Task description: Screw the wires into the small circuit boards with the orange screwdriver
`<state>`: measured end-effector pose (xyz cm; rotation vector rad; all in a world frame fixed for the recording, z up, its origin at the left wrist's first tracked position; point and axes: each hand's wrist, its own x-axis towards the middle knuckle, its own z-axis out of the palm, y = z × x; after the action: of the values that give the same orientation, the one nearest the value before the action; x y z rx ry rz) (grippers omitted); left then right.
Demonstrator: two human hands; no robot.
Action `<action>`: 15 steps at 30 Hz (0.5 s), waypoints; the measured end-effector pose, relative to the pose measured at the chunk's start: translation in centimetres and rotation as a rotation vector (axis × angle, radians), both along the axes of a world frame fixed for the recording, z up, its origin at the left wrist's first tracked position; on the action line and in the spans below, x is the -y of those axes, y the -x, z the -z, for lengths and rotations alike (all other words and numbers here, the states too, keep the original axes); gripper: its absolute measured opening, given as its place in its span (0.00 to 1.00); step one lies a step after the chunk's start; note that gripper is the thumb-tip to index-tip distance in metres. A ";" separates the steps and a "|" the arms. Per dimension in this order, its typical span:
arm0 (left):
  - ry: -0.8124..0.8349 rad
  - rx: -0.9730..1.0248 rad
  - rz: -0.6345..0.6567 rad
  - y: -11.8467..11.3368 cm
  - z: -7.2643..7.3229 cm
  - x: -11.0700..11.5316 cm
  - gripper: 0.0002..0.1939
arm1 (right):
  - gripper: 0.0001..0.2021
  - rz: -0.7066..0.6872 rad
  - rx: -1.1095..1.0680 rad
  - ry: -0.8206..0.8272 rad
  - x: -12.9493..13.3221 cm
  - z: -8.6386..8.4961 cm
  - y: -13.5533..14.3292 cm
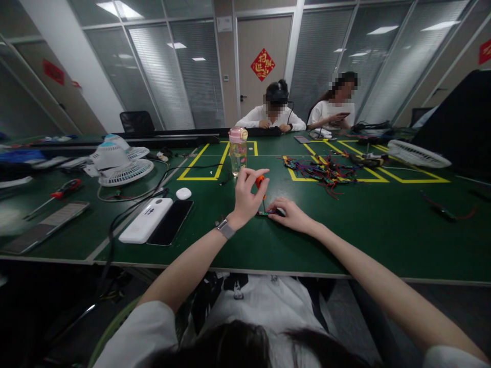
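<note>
My left hand [247, 197] is closed around the orange handle of a small screwdriver [261, 180], held upright with its shaft pointing down. Below it, the tip meets or comes very near a small green circuit board [262, 213] lying on the table. My right hand [287, 214] rests on the green tabletop, its fingertips pinching the board's right end. A dark part shows under those fingers, partly hidden. Fine detail where the tip and board meet is too small to make out.
Beyond my hands stand a pink-lidded bottle [238, 151] and a tangle of wired boards [326, 168]. On the left lie a white power bank [146, 220], a black phone [171, 222], white fans [123, 161] and a red-black screwdriver [66, 189]. Two people [272, 115] sit across the table.
</note>
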<state>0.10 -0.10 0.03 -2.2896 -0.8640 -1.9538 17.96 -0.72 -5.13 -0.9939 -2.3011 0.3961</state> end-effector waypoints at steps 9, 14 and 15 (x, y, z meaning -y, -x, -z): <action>0.034 -0.018 0.036 0.2 -0.1 0.2 0.17 | 0.04 0.018 0.018 -0.001 0.0 0.1 0.0; 0.011 0.002 0.014 0.1 0.0 0.0 0.13 | 0.04 0.014 0.013 0.002 0.0 0.0 0.0; 0.006 0.005 0.003 0.1 0.0 -0.1 0.11 | 0.04 0.014 0.013 0.002 0.0 0.0 0.0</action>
<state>0.00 -0.03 -0.02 -2.2916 -0.8688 -1.9619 17.95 -0.72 -5.15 -1.0155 -2.3042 0.3869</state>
